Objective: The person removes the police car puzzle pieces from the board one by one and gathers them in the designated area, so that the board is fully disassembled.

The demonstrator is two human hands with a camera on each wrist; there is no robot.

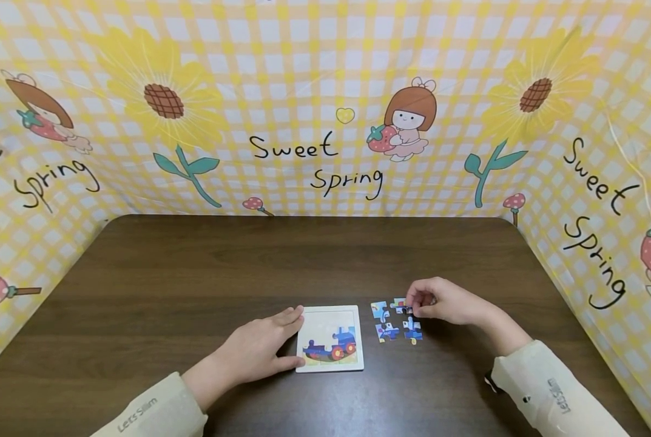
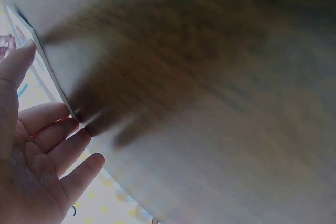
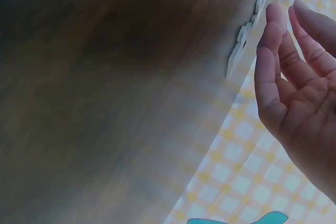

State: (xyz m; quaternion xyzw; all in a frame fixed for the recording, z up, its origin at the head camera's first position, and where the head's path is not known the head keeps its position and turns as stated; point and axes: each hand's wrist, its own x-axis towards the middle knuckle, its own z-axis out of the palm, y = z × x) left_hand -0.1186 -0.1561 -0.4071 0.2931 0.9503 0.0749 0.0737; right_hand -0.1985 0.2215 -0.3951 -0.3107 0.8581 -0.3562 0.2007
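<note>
A square jigsaw board (image 1: 330,317) with a white rim lies flat on the table, its lower part filled with pieces that picture a blue train (image 1: 330,352) with red wheels. My left hand (image 1: 262,345) touches the board's left edge, fingers fairly straight and thumb spread; the left wrist view shows fingertips at the rim. Several loose jigsaw pieces (image 1: 386,332) lie right of the board. Over the upper right jigsaw piece (image 1: 400,304) is my right hand (image 1: 451,300), partly covering it. In the right wrist view its fingers bend loosely, a gap between thumb and index finger, no piece visible there.
The dark brown wooden table (image 1: 221,261) extends around the board. A yellow checked cloth (image 1: 298,73) with flowers and lettering rises behind the table and along both sides. A small dark object (image 1: 491,383) shows beside the right sleeve (image 1: 554,388).
</note>
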